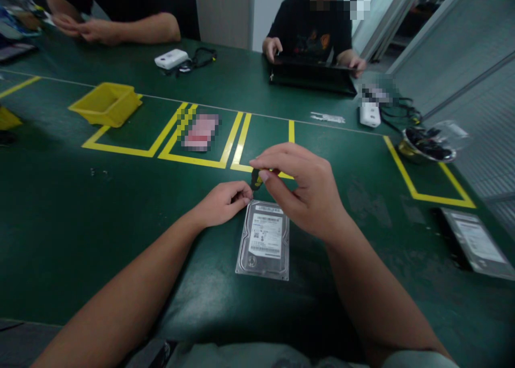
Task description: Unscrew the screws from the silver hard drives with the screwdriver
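A hard drive (266, 239) lies flat on the green table in front of me, its white label facing up. Above its far-left corner, my right hand (301, 188) grips a short screwdriver (256, 179) with a black and yellow handle. The tool points down toward that corner. My left hand (225, 201) is closed with its finger and thumb tips at the same corner, right by the screwdriver's lower end. What those fingertips pinch, if anything, is too small to make out.
A second hard drive (478, 242) lies at the right. Beyond are a yellow bin (107, 105), a pink card-like item (201, 132), yellow tape outlines and a bowl of dark items (428, 144). Across the table, one person (309, 30) holds a black case (314, 75); another person's hands (86, 29) show.
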A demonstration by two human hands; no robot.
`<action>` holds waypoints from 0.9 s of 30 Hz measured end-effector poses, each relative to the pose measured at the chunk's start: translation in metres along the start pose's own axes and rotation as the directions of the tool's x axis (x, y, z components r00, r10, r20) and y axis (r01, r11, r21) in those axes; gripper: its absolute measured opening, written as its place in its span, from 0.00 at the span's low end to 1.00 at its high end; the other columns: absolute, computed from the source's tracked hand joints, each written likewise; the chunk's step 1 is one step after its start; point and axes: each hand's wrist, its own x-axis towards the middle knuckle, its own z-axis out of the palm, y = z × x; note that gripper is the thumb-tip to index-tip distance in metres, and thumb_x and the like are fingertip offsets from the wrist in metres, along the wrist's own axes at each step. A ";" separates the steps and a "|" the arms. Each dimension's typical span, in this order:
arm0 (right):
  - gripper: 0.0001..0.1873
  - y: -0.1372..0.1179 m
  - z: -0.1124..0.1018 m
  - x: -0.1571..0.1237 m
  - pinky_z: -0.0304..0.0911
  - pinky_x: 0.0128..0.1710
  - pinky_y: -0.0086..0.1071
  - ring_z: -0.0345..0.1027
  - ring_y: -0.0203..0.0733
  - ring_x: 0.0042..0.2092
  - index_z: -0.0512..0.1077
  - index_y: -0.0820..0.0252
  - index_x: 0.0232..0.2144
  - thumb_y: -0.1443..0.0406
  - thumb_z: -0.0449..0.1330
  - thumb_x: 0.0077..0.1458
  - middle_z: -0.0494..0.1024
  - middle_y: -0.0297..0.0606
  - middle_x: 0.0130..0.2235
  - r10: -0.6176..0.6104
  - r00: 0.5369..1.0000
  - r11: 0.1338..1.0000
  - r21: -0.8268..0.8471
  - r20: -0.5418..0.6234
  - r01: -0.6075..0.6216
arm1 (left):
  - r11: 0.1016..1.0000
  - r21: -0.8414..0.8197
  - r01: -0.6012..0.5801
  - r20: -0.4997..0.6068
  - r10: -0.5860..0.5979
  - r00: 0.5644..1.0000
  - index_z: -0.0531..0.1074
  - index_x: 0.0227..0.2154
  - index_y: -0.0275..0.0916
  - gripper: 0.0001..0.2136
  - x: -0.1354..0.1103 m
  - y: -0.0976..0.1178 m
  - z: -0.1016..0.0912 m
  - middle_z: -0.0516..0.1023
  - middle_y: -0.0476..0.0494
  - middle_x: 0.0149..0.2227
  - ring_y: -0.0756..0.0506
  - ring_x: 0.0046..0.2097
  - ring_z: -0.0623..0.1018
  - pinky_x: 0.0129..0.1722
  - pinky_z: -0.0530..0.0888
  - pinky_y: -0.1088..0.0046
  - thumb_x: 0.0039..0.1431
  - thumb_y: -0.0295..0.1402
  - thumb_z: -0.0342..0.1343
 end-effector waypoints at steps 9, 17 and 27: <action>0.13 -0.001 -0.001 -0.001 0.69 0.48 0.34 0.74 0.38 0.47 0.76 0.60 0.43 0.72 0.54 0.61 0.81 0.39 0.44 0.004 1.000 1.000 0.000 0.005 -0.004 | 1.000 -0.012 0.003 -0.004 -0.003 1.000 0.71 0.34 0.37 0.02 0.001 0.000 0.000 0.72 0.52 0.30 0.50 0.32 0.70 0.32 0.65 0.74 0.60 0.27 0.54; 0.10 0.000 0.000 -0.002 0.70 0.50 0.31 0.76 0.37 0.48 0.75 0.63 0.42 0.72 0.57 0.60 0.82 0.38 0.45 0.017 1.000 1.000 0.009 0.002 -0.017 | 1.000 -0.007 0.019 0.001 -0.019 1.000 0.71 0.33 0.37 0.02 0.000 0.000 0.000 0.72 0.52 0.30 0.50 0.31 0.70 0.32 0.64 0.74 0.60 0.26 0.54; 0.10 0.000 0.000 -0.003 0.70 0.48 0.35 0.76 0.41 0.48 0.74 0.64 0.45 0.70 0.56 0.62 0.81 0.40 0.46 0.065 0.997 0.998 -0.010 0.051 -0.064 | 1.000 -0.016 0.014 -0.005 -0.014 1.000 0.71 0.32 0.37 0.02 0.000 0.000 0.000 0.71 0.53 0.29 0.51 0.31 0.70 0.32 0.65 0.75 0.59 0.26 0.54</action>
